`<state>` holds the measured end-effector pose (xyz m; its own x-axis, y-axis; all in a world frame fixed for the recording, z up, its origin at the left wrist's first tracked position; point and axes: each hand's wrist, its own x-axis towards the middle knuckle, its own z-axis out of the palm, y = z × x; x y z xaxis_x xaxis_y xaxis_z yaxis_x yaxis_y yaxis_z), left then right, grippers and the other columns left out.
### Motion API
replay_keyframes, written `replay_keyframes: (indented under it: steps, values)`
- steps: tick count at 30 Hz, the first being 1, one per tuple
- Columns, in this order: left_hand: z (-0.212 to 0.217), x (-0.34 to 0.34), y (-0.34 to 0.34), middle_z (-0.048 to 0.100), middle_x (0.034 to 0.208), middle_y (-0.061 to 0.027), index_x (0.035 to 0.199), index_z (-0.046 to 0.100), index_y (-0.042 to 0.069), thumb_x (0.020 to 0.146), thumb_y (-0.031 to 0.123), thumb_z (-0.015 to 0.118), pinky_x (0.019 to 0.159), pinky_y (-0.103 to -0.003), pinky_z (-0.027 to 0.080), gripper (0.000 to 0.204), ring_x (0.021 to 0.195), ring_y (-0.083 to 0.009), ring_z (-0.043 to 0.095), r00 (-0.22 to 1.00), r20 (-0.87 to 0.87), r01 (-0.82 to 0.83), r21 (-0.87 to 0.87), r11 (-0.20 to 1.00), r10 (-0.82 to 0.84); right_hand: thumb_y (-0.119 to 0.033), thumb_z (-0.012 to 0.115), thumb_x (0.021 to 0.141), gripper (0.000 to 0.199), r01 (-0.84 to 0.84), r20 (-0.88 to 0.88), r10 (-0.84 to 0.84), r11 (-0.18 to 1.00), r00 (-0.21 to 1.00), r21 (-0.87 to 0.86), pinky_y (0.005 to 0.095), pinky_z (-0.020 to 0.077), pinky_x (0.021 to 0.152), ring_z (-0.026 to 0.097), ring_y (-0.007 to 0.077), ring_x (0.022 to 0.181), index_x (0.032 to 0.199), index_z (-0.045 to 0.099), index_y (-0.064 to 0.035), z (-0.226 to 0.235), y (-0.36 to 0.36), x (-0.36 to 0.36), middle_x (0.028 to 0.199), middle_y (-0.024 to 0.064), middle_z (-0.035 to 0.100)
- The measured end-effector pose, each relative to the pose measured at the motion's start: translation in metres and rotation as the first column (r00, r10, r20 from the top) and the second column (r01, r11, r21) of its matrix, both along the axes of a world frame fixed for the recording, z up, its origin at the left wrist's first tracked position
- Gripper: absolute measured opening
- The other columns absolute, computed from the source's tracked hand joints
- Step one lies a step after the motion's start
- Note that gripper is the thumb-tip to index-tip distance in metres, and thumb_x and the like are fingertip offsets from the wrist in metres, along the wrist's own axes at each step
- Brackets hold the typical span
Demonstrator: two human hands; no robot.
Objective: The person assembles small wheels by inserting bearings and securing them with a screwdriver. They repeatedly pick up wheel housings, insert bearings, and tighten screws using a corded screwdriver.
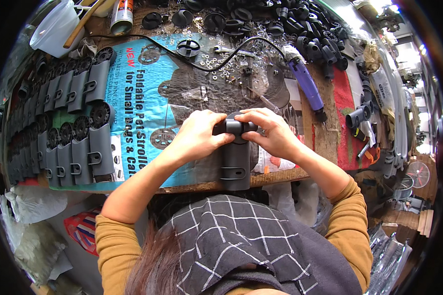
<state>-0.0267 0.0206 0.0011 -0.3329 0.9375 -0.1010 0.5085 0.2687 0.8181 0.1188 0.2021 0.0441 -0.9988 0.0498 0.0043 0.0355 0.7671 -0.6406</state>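
Observation:
A dark grey plastic joint housing (235, 164) stands in front of me near the table's front edge, with a flat, slotted body below and a rounded head on top. My left hand (199, 133) grips the left side of that head, thumb and fingers closed round a black part there. From the other side, my right hand (273, 132) pinches the same head between thumb and fingers. My fingers partly hide the head and whatever sits in it. On the left, similar grey housings (94, 152) with round black toothed discs stand in two rows.
A purple electric screwdriver (305, 86) lies at the right, joined to a black cable (206, 69). White washers (214, 61), a wrench (231, 51) and heaped black plastic parts (310, 29) cover the back. A white tub (56, 29) and spray can (122, 17) stand back left.

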Motion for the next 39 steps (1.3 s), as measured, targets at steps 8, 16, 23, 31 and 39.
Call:
replay_keyframes:
  steps: [8, 16, 23, 31, 39]
  values:
    - [0.031, -0.001, 0.020, 0.063, 0.100, -0.0185, 0.112, 0.063, -0.001, 0.082, 0.042, 0.071, 0.086, -0.042, 0.049, 0.053, 0.099, -0.0295, 0.061, 0.999, 0.047, 0.002, -0.223, 0.975, 0.009, -0.011, 0.070, 0.085, 0.038, 0.171, -0.074, -0.202, 0.939, 0.977, -0.297, 0.0394, 0.0423, 0.103, 0.054, 0.0326, 0.122, 0.121, 0.058, -0.0069, -0.040, -0.016, 0.016, 0.129, 0.0167, 0.056]
    - [0.047, 0.023, 0.045, 0.061, 0.096, -0.0058, 0.105, 0.062, 0.001, 0.082, 0.026, 0.070, 0.083, -0.028, 0.043, 0.035, 0.089, -0.0127, 0.054, 0.651, 0.670, -0.128, -0.367, 0.922, 0.357, -0.002, 0.074, 0.080, 0.074, 0.202, 0.028, -0.354, 0.465, 0.935, -0.862, 0.0375, 0.0386, 0.106, 0.046, 0.0207, 0.127, 0.140, 0.031, -0.0074, -0.031, -0.026, 0.043, 0.134, 0.0124, 0.046]
    - [0.080, 0.045, 0.000, 0.052, 0.114, -0.0105, 0.116, 0.055, 0.000, 0.076, 0.025, 0.077, 0.090, -0.033, 0.046, 0.052, 0.104, -0.0192, 0.055, 0.825, 0.565, -0.134, 0.175, 0.975, 0.012, -0.004, 0.082, 0.072, 0.072, 0.235, 0.155, -0.207, 0.453, 0.966, -0.860, 0.0340, 0.0453, 0.101, 0.056, 0.0146, 0.116, 0.135, 0.046, -0.0048, 0.020, -0.039, 0.058, 0.122, 0.0050, 0.059]
    - [0.089, 0.038, -0.014, 0.062, 0.087, -0.0162, 0.090, 0.060, -0.002, 0.067, 0.054, 0.080, 0.080, -0.043, 0.048, 0.063, 0.086, -0.0337, 0.060, 0.953, -0.292, 0.052, 0.401, 0.915, 0.074, -0.012, 0.078, 0.073, 0.047, 0.212, 0.121, -0.179, 0.904, 0.976, -0.371, 0.0319, 0.0486, 0.087, 0.061, 0.0163, 0.100, 0.113, 0.056, -0.0007, 0.049, -0.049, 0.050, 0.104, 0.0098, 0.062]
    - [0.035, 0.030, -0.028, 0.040, 0.140, -0.0218, 0.145, 0.036, 0.007, 0.086, 0.022, 0.072, 0.102, -0.040, 0.043, 0.071, 0.123, -0.0356, 0.049, 0.979, 0.050, -0.202, 0.313, 0.928, 0.196, -0.013, 0.066, 0.075, 0.035, 0.338, -0.417, -0.060, 0.695, 0.907, 0.635, 0.0414, 0.0496, 0.079, 0.061, 0.0319, 0.094, 0.107, 0.058, -0.0011, -0.006, -0.061, 0.000, 0.111, 0.0186, 0.061]
